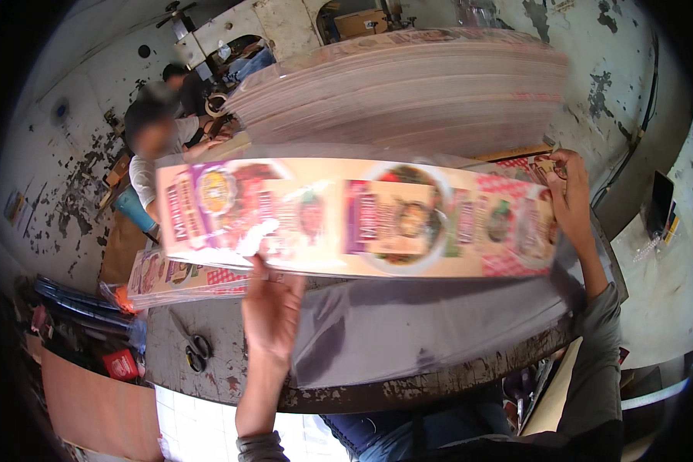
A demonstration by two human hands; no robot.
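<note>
A long printed strip [331,212] with pictures of food bowls is held up across the middle, with a glossy clear film over it. My left hand [273,312] grips its lower edge left of centre. At its right end, my right hand [570,192] is closed on the upper corner. Under the strip, clear plastic sheets [431,327] lie on the worn dark table [231,366]. Similar printed strips are stacked [189,279] at the left edge, partly covered by the held one. Black-handled scissors [198,353] rest near my left forearm.
A tall pile of wrapped strips [408,96] rises behind the held one. Two people work at the far left, one in a light shirt [142,177]. Rolled plastic [85,304] and a brown board [100,400] are left of the table. A white surface [662,285] stands right.
</note>
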